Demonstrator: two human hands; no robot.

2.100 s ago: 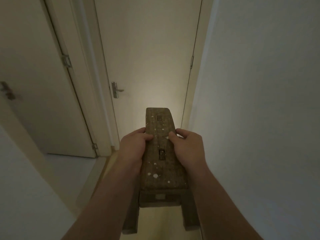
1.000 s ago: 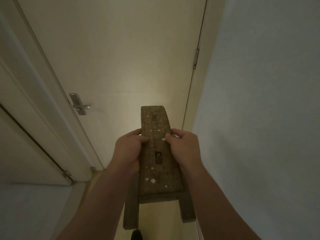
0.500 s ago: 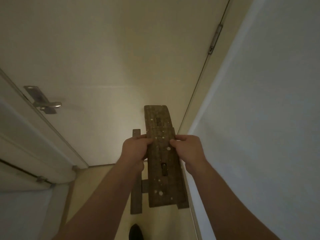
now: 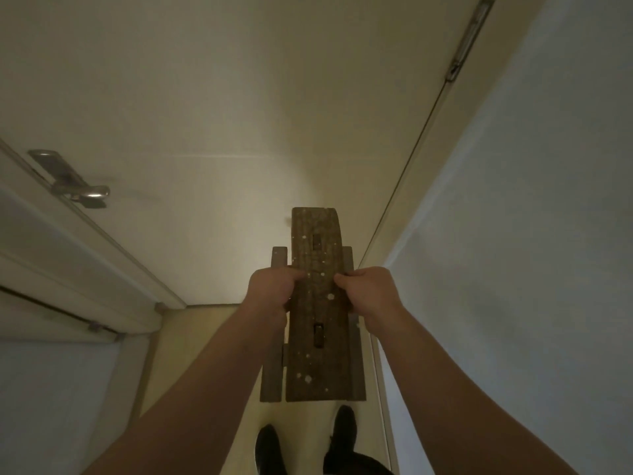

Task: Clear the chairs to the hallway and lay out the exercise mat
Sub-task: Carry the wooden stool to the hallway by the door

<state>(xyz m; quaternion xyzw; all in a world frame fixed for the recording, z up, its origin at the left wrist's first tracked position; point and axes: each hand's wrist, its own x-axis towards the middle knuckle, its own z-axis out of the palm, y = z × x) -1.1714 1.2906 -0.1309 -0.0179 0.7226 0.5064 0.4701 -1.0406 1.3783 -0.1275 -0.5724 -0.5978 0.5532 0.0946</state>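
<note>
The door handle (image 4: pixel 80 188) sat well to my left on the closed door (image 4: pixel 212 97). My left hand (image 4: pixel 270 293) curled round the left edge of the wooden stool (image 4: pixel 318 354). Its long seat pointed straight away from me toward that door. My right hand (image 4: pixel 368 293) gripped the opposite edge, level with the left. The wall (image 4: pixel 531 252) ran just beside the stool's right legs, so I judged there was little room to swing.

You see a brown stool (image 4: pixel 317 303) flecked with white spots, a cream door (image 4: pixel 212 97) with a silver handle (image 4: pixel 73 181), a pale yellow floor (image 4: pixel 191 337), black shoes (image 4: pixel 270 450) and a bluish-white wall (image 4: pixel 531 234).
</note>
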